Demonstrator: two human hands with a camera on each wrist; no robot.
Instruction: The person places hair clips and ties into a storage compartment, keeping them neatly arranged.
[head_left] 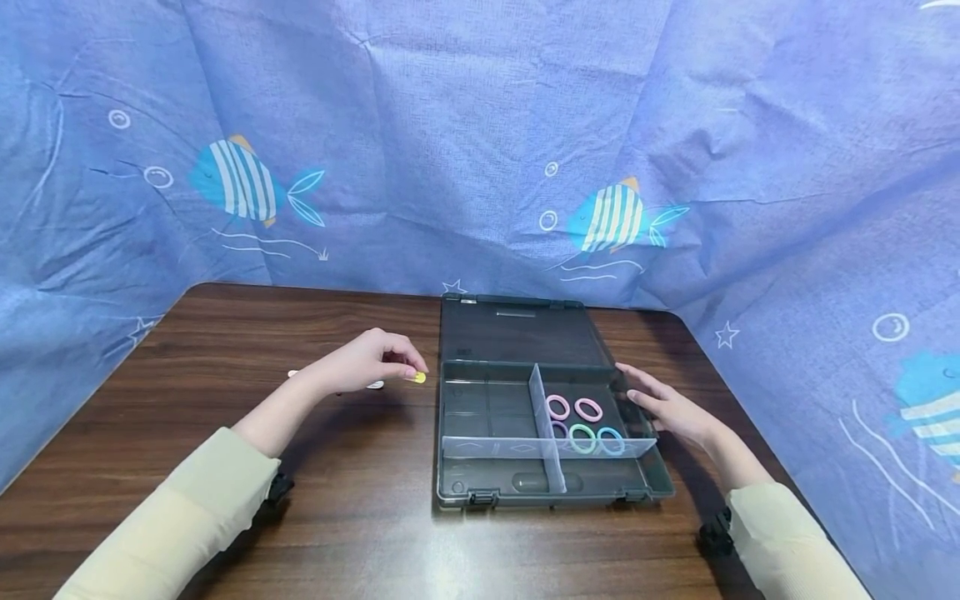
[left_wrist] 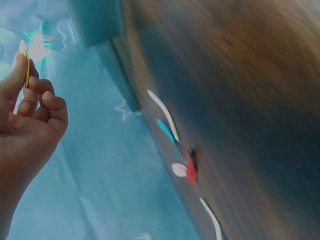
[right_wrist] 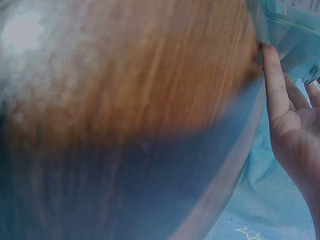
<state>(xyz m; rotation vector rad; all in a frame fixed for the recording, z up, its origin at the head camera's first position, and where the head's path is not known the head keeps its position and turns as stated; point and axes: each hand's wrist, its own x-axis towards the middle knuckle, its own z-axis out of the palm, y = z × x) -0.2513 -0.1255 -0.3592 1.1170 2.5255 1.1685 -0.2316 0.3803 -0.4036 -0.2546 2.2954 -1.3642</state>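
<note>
A dark brown wood-grain table [head_left: 337, 467] with rounded corners fills the lower view, light glaring off its near edge. Behind it and along its sides hangs a creased blue-violet cloth curtain [head_left: 465, 108], printed with striped fish [head_left: 243, 179], bubbles and stars. Toward the table's left lie several small thin pieces; the left wrist view shows white curved strips [left_wrist: 165, 115], a light-blue strip [left_wrist: 164, 130] and a red piece [left_wrist: 191, 172].

Right of centre sits a translucent dark-grey plastic box [head_left: 551, 501], its lid [head_left: 517, 337] folded open to the rear. A clear front-to-back divider [head_left: 539, 404] and a clear crosswise divider [head_left: 491, 447] part the inside. The far right compartment holds a left pink ring [head_left: 557, 396], a right pink ring [head_left: 588, 420], a purple ring [head_left: 560, 425], a green ring [head_left: 582, 426] and a blue ring [head_left: 611, 430], the last three partly seen through the crosswise divider.

The left hand [head_left: 373, 360] pinches a small flat yellow piece [head_left: 420, 378] between thumb and fingers, above the table just left of the box. The right hand [head_left: 670, 410], fingers extended and apart, rests against the box's right side.
</note>
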